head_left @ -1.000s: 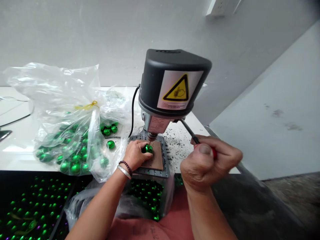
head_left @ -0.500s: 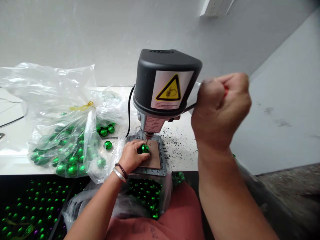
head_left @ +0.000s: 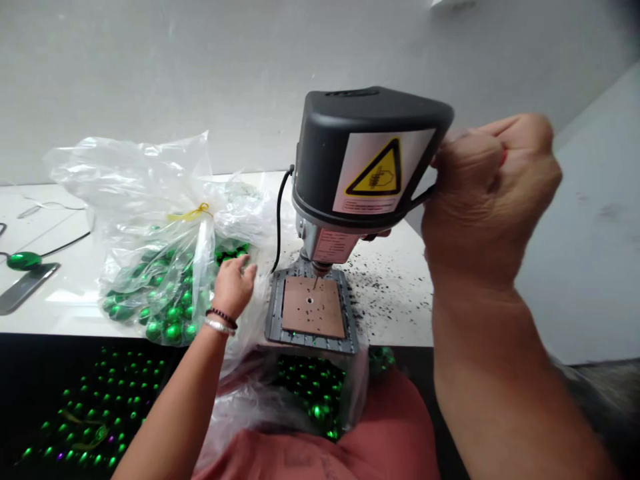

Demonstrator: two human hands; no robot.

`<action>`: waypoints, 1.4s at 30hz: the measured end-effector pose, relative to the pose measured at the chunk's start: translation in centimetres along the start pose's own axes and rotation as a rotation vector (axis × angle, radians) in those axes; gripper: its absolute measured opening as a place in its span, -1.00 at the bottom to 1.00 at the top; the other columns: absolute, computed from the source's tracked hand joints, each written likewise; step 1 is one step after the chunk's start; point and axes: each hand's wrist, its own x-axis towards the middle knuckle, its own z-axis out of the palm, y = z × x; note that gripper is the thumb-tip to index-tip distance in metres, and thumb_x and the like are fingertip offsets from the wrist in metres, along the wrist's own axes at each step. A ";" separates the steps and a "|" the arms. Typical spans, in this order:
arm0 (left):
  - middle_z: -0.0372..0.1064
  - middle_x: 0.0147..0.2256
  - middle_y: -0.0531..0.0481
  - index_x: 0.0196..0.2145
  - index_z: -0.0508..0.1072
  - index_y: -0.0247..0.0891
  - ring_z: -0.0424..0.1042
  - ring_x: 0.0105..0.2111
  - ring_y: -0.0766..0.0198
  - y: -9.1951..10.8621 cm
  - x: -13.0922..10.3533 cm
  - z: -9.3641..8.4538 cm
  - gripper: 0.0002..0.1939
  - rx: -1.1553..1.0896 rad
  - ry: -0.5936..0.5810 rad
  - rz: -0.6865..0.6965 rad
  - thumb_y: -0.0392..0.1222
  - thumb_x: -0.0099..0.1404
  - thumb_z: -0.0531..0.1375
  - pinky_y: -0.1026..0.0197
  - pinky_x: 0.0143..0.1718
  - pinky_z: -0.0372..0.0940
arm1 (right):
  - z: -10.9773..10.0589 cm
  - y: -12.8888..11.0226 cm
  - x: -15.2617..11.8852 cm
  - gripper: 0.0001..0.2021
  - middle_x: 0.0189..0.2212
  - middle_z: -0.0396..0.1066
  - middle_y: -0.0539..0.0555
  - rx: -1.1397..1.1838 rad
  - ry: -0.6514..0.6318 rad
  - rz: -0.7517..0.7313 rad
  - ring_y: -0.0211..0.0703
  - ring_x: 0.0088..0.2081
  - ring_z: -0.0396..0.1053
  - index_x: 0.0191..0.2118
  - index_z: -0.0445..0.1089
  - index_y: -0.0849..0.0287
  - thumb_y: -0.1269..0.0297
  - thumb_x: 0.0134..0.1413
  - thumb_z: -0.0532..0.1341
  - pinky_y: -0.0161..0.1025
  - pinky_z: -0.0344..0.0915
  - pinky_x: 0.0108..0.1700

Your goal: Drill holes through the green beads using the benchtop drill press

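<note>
My right hand (head_left: 493, 193) is wrapped round the feed lever (head_left: 424, 196) of a black bench drill press (head_left: 375, 157); a bit of red shows between the fingers. My left hand (head_left: 235, 283) reaches over the mouth of a clear plastic bag, beside shiny green balls (head_left: 233, 251). Its fingers are partly stretched with thumb and forefinger apart, and no ball shows in them. Under the thin drill bit (head_left: 316, 281) lies a brown board (head_left: 320, 321) with a small hole, on the grey slotted base (head_left: 275, 313). No ball is on the board.
The clear bag (head_left: 145, 167), tied with yellow string, holds many green balls on the white table. More balls (head_left: 300, 383) lie in plastic at my lap and in a dark area at lower left (head_left: 95, 407). Dark shavings (head_left: 385, 283) surround the base. A phone (head_left: 27, 288) lies far left.
My left hand has left the drill base and moved left to the bag; the green ball it held under the bit is gone from the board. My right hand stays on the lever, and the view has shifted left.
</note>
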 end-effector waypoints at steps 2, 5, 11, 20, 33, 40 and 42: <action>0.35 -0.04 -0.31 0.00 0.35 -0.45 0.24 0.06 0.03 -1.5 2.4 0.7 -0.59 0.162 0.060 -0.106 -0.22 0.23 0.03 0.06 0.09 0.13 | 0.0 0.1 0.0 -0.77 -0.60 0.01 -0.19 0.005 0.002 -0.004 -0.52 -0.46 0.03 -0.51 0.19 0.25 0.23 0.04 0.00 -0.29 -0.05 -0.33; 0.34 -0.04 -0.34 -0.05 0.37 -0.44 0.30 0.01 0.01 -3.1 4.7 1.8 -0.61 0.289 -0.021 -0.179 -0.24 0.19 0.03 0.05 0.03 0.19 | 0.1 0.2 -0.1 -0.78 -0.59 0.01 -0.19 0.012 0.008 -0.014 -0.53 -0.47 0.03 -0.50 0.19 0.26 0.23 0.05 0.00 -0.30 -0.04 -0.34; 0.32 -0.03 -0.34 0.03 0.31 -0.36 0.30 0.00 -0.06 -3.0 3.7 2.9 -0.53 0.335 -0.109 -0.118 -0.18 0.16 0.07 0.00 -0.01 0.22 | 0.1 0.4 -0.2 -0.75 -0.60 -0.03 -0.18 0.060 -0.005 -0.021 -0.56 -0.48 0.02 -0.50 0.17 0.25 0.18 0.04 -0.01 -0.32 -0.06 -0.36; 0.29 -0.03 -0.37 0.09 0.23 -0.39 0.30 -0.02 -0.09 -1.2 -1.4 3.5 -0.54 0.277 -0.143 -0.046 -0.22 0.25 -0.03 -0.04 -0.06 0.22 | 0.1 0.5 -0.4 -0.77 -0.57 -0.05 -0.15 0.130 -0.001 -0.044 -0.54 -0.49 0.01 -0.49 0.11 0.23 0.18 0.06 0.00 -0.36 0.00 -0.35; 0.30 -0.34 0.03 -0.10 0.31 -0.21 0.32 -0.48 0.42 2.2 -3.1 -0.5 -0.54 -1.369 -0.419 -0.362 -0.04 0.05 0.26 0.36 -0.53 0.19 | -0.2 0.6 -0.7 -0.75 -0.57 0.03 -0.15 0.172 -0.010 -0.042 -0.55 -0.48 0.03 -0.45 0.15 0.25 0.15 0.06 0.03 -0.41 0.00 -0.34; 0.33 -0.38 0.01 0.03 0.24 -0.22 0.42 -0.37 0.28 3.2 -3.3 0.7 -0.41 -1.317 -0.463 -0.436 -0.21 0.02 0.28 0.34 -0.50 0.21 | -0.4 0.5 -0.9 -0.75 -0.56 0.05 -0.14 0.172 -0.036 -0.048 -0.53 -0.49 0.02 -0.44 0.14 0.22 0.13 0.09 0.00 -0.42 0.03 -0.34; 0.34 -0.40 0.04 -0.05 0.29 -0.27 0.38 -0.43 0.34 3.4 -3.2 1.0 -0.46 -1.168 -0.432 -0.376 -0.19 -0.02 0.30 0.34 -0.50 0.19 | -0.5 0.6 -0.9 -0.75 -0.56 0.05 -0.13 0.172 -0.033 -0.055 -0.51 -0.50 0.03 -0.44 0.13 0.21 0.11 0.09 0.01 -0.42 0.04 -0.35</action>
